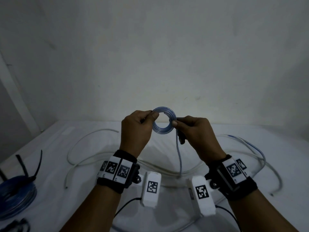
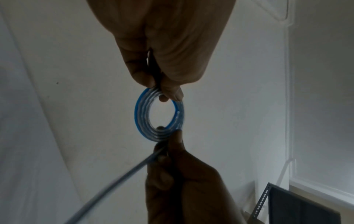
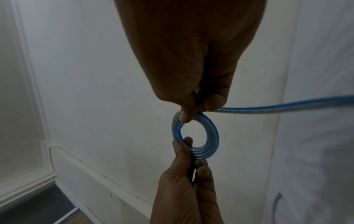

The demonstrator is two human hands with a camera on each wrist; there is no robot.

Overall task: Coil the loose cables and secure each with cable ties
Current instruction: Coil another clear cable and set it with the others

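A small flat coil of clear-and-blue cable (image 1: 160, 131) is held up in front of the wall, above the white bed sheet (image 1: 50, 164). My left hand (image 1: 154, 115) pinches the coil's left side between thumb and fingers. My right hand (image 1: 174, 122) pinches its right side, where the loose tail (image 1: 179, 156) leaves and drops to the sheet. In the left wrist view, the coil (image 2: 138, 115) sits between the left hand (image 2: 164, 94) above and the right hand (image 2: 172, 136) below. In the right wrist view, the tail (image 3: 287, 109) runs right from the right hand (image 3: 193, 112).
A tied bundle of blue cable (image 1: 16, 195) lies at the left edge, with black cable ties (image 1: 38, 163) sticking up from it. Loose white cables (image 1: 93, 143) and a blue-striped cable (image 1: 250, 146) loop over the sheet below the hands. A pale wall (image 1: 150, 56) stands close behind.
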